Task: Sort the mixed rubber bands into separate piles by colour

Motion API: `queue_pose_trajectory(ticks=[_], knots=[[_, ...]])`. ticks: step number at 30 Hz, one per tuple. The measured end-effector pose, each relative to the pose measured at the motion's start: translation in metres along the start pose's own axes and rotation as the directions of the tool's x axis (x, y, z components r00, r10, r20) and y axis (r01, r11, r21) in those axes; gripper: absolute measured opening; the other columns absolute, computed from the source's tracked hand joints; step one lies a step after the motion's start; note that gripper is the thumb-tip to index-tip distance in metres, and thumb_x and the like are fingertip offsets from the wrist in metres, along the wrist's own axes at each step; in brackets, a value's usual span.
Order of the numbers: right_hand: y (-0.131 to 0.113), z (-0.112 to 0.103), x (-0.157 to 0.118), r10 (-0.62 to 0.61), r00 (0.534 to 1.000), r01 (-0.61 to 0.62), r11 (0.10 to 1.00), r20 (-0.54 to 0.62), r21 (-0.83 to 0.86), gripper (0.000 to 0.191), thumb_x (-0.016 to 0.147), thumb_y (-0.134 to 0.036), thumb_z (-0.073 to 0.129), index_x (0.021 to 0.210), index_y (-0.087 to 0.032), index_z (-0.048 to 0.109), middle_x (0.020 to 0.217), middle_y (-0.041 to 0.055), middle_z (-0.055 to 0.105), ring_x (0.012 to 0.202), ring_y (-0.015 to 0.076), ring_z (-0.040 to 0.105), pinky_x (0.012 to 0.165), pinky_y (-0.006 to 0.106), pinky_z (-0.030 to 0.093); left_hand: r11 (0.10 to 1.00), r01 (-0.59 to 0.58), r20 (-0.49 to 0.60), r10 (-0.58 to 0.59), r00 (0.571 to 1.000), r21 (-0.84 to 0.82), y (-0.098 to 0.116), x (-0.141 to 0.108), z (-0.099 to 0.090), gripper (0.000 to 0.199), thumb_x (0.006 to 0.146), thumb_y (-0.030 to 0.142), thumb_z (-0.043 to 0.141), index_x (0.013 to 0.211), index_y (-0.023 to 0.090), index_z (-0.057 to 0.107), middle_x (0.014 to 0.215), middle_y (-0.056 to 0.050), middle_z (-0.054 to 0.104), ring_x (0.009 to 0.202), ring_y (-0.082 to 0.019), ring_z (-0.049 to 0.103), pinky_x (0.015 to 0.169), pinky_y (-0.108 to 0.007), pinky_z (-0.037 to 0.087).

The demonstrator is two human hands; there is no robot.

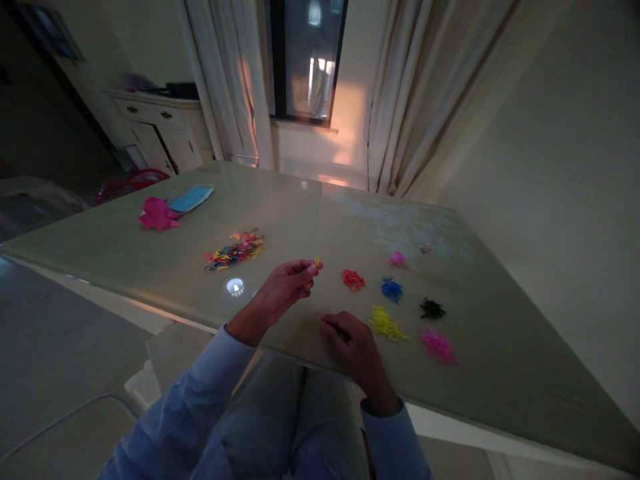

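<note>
Desk (290,207) w/ small coloured bands in piles, both hands over its near edge. L hand (283,287) up, thumb & fingertip pinched on small yellow band (317,263), held just above desk, btwn mixed pile & red pile. Other fingers of that hand curled under. R hand (350,340) lower, nr desk edge, fingers curled in, narrow; can't tell if it holds anything. It's just beside yellow pile (385,323).

Mixed pile (235,252), many colours, spread loosely to L of L hand. Single-colour piles all on R side: red pile (353,280) nearest L hand, then blue pile (391,290), black pile (432,308) further R; yellow pile closer to person, pink pile (439,345) to its R, below black. All piles apart from each other. Small pink lump (397,258) sits beyond blue, w/ tiny item (425,248) nr it, too small to ID.

Far L of desk: crumpled pink thing (159,214) touching flat light-blue thing (193,198). Behind: cabinet (167,120), window (310,63), pale curtains (405,87).
</note>
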State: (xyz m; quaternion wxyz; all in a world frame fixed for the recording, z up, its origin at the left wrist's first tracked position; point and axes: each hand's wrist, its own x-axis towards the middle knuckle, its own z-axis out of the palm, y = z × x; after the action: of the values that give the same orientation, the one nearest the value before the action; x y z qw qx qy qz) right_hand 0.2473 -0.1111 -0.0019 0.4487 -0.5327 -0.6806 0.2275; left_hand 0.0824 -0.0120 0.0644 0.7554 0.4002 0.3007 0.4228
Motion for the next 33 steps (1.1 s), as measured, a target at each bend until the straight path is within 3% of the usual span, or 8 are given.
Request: queue_pose_trajectory(ticks=[9,12,15,19,22,24,26,33], knots=[[0.004,0.003,-0.003,0.033,0.999,-0.033,0.999,0.001,0.038,0.017,0.089,-0.018,0.059,0.095,-0.018,0.074,0.084,0.0052,0.072,0.075,0.0165,0.065,0.069,0.027,0.048,0.993,0.011,0.008,-0.012,1.0,0.12,-0.004,-0.003,0.013,0.041,0.062,0.041,0.088,0.084,0.012,0.068,0.063,0.004,0.052,0.054,-0.005,0.043,0.051,-0.019,0.032],[0.003,0.003,-0.002,0.028,1.0,-0.028,0.999,0.005,0.029,0.017,0.09,-0.019,0.059,0.096,-0.018,0.075,0.083,0.0053,0.071,0.073,0.0162,0.064,0.069,0.027,0.048,0.972,-0.026,0.023,0.021,1.0,0.234,-0.011,0.001,0.018,0.04,0.065,0.045,0.084,0.084,0.014,0.068,0.06,0.005,0.051,0.052,-0.006,0.041,0.05,-0.02,0.032],[0.002,0.003,0.0,0.032,0.999,-0.032,0.999,0.023,-0.004,0.018,0.091,-0.018,0.058,0.097,-0.019,0.075,0.084,0.0048,0.071,0.075,0.016,0.064,0.07,0.026,0.048,0.903,-0.105,0.11,0.065,0.992,0.417,-0.019,0.006,0.03,0.036,0.073,0.047,0.077,0.084,0.014,0.068,0.063,0.004,0.055,0.053,-0.007,0.043,0.052,-0.021,0.034],[0.003,0.005,0.001,0.063,0.997,-0.058,0.994,0.053,-0.095,0.019,0.087,-0.013,0.056,0.09,-0.02,0.074,0.085,0.0049,0.073,0.074,0.0167,0.065,0.068,0.025,0.047,0.681,-0.329,0.37,0.091,0.925,0.654,-0.03,0.018,0.056,0.023,0.083,0.037,0.066,0.085,0.014,0.07,0.075,-0.002,0.066,0.066,-0.011,0.055,0.062,-0.024,0.042],[0.006,0.007,0.0,0.099,0.993,-0.089,0.983,0.057,-0.158,0.017,0.082,-0.01,0.057,0.084,-0.017,0.073,0.081,0.0066,0.075,0.069,0.018,0.065,0.062,0.025,0.043,0.389,-0.491,0.519,0.039,0.854,0.779,-0.04,0.033,0.074,0.015,0.087,0.025,0.061,0.087,0.015,0.072,0.085,-0.005,0.071,0.075,-0.014,0.06,0.071,-0.026,0.046],[0.006,0.008,-0.001,0.107,0.992,-0.095,0.981,0.062,-0.17,0.016,0.081,-0.01,0.058,0.082,-0.015,0.073,0.078,0.0072,0.075,0.065,0.018,0.065,0.06,0.025,0.041,0.184,-0.55,0.563,-0.022,0.826,0.815,-0.048,0.045,0.082,0.015,0.088,0.021,0.058,0.088,0.016,0.073,0.09,-0.007,0.072,0.08,-0.017,0.062,0.075,-0.028,0.046],[0.006,0.007,-0.002,0.108,0.991,-0.095,0.982,0.074,-0.162,0.016,0.083,-0.012,0.058,0.08,-0.015,0.073,0.075,0.0067,0.075,0.062,0.0174,0.064,0.058,0.025,0.04,0.037,-0.587,0.588,-0.08,0.805,0.809,-0.055,0.055,0.088,0.018,0.089,0.021,0.056,0.089,0.016,0.073,0.094,-0.007,0.073,0.084,-0.019,0.064,0.076,-0.029,0.047],[0.003,0.004,-0.001,0.128,0.985,-0.114,0.986,0.112,-0.123,0.014,0.08,-0.01,0.06,0.082,-0.015,0.073,0.085,0.0077,0.077,0.072,0.0199,0.068,0.062,0.026,0.042,-0.148,-0.64,0.61,-0.204,0.766,0.754,-0.067,0.074,0.1,0.021,0.092,0.022,0.052,0.09,0.019,0.072,0.098,-0.008,0.072,0.086,-0.021,0.065,0.072,-0.028,0.046]])
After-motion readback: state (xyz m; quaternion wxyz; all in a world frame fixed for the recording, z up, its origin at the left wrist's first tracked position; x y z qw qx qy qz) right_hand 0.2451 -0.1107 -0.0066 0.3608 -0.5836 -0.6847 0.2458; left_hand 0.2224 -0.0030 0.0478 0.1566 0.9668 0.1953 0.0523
